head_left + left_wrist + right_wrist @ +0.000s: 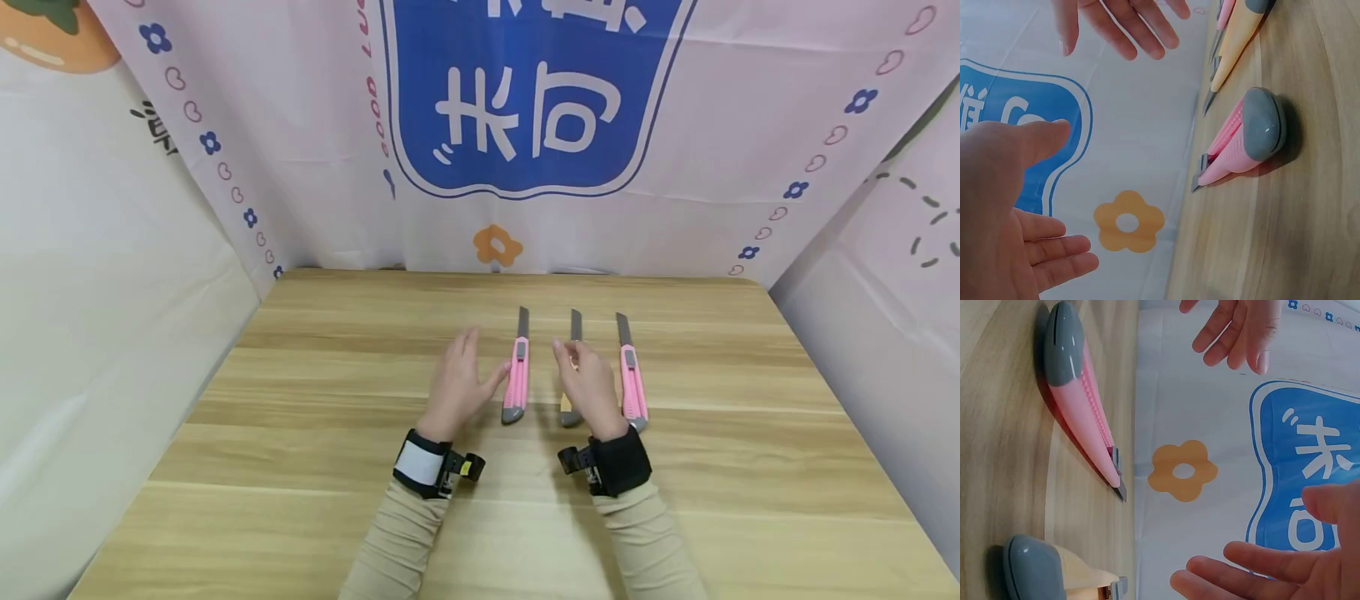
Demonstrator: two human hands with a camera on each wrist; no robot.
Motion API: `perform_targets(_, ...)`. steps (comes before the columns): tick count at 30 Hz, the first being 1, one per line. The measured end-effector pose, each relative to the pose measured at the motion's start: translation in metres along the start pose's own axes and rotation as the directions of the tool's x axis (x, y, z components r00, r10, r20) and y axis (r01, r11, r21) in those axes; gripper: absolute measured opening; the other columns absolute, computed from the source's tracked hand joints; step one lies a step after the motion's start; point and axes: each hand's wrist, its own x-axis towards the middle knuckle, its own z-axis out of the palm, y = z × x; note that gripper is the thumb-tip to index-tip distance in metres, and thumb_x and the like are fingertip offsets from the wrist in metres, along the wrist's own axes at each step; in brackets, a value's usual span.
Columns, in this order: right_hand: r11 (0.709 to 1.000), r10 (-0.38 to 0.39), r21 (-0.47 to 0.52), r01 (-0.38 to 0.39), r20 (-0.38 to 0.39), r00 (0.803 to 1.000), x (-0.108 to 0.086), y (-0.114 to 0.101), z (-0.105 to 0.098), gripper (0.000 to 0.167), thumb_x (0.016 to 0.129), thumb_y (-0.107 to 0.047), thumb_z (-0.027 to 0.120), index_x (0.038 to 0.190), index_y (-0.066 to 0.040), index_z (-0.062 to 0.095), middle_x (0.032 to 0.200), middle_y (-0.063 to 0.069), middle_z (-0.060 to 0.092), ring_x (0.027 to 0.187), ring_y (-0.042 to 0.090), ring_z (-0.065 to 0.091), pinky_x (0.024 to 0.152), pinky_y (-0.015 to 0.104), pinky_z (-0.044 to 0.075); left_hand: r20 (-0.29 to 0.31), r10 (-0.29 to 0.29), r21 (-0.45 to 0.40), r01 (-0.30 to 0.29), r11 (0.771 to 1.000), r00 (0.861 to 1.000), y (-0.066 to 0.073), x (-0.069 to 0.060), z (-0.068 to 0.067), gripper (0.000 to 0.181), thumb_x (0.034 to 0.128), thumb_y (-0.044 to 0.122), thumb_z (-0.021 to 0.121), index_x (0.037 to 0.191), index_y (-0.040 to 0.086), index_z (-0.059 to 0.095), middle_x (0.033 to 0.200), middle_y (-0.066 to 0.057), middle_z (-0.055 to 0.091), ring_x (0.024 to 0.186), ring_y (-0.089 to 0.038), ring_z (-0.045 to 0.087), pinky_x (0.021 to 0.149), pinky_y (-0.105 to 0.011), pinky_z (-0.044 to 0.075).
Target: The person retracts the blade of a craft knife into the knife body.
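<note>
Past bottom-centre sleeves (pixel 397 540), holds nothing in unclenched left hand (pixel 459 381) or right hand (pixel 591 387); risks cuts by brushing yellow cutter blade (pixel 576 324), centre-right.

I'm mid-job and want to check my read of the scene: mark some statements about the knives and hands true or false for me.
1. All three utility knives have their blades out. True.
2. In the head view, the right hand partly hides the middle knife. True.
3. All the knives are pink. False: the middle one is yellow-orange.
4. The left hand grips a knife. False: it holds nothing.
5. The blades point away from the printed cloth. False: they point toward it.
</note>
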Motion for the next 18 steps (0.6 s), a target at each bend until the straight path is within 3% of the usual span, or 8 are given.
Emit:
perform_targets(6, 1.0, 0.015, 0.01, -0.016, 0.026, 1.0, 0.002, 0.002, 0.003, 0.057, 0.103, -0.043, 0.038, 0.132, 0.004, 0.052, 0.128, 0.026, 0.06, 0.12, 0.037, 0.058, 0.102, 0.049, 0.05, 0.03, -0.011, 0.0, 0.011, 1.0, 0.999, 0.0, 0.0, 0.004, 0.083, 0.0876, 0.048, 0.065, 0.145, -0.002, 0.034, 0.146, -0.025, 0.043, 0.136, -0.038, 0.044, 0.113, -0.051, 0.042)
perform_targets(13, 0.999, 0.042, 0.012, -0.042, 0.037, 0.998, 0.002, 0.003, -0.002, 0.053, 0.103, -0.04, 0.04, 0.132, 0.003, 0.053, 0.125, 0.025, 0.063, 0.117, 0.036, 0.06, 0.1, 0.048, 0.051, 0.109, -0.085, -0.107, 0.096, 0.99, 0.99, 0.004, -0.001, 0.014, 0.072, 0.0848, 0.041, 0.07, 0.136, -0.004, 0.047, 0.136, -0.023, 0.05, 0.122, -0.036, 0.052, 0.102, -0.046, 0.052)
perform_targets(18, 0.999, 0.038, 0.003, -0.038, 0.036, 0.999, 0.003, 0.002, -0.003, 0.055, 0.103, -0.041, 0.04, 0.13, 0.004, 0.054, 0.123, 0.025, 0.064, 0.115, 0.037, 0.062, 0.098, 0.049, 0.052, 0.139, -0.11, -0.131, 0.128, 0.983, 0.984, 0.005, -0.004, 0.024, 0.068, 0.0849, 0.044, 0.07, 0.132, -0.003, 0.053, 0.129, -0.022, 0.054, 0.113, -0.033, 0.057, 0.095, -0.042, 0.055)
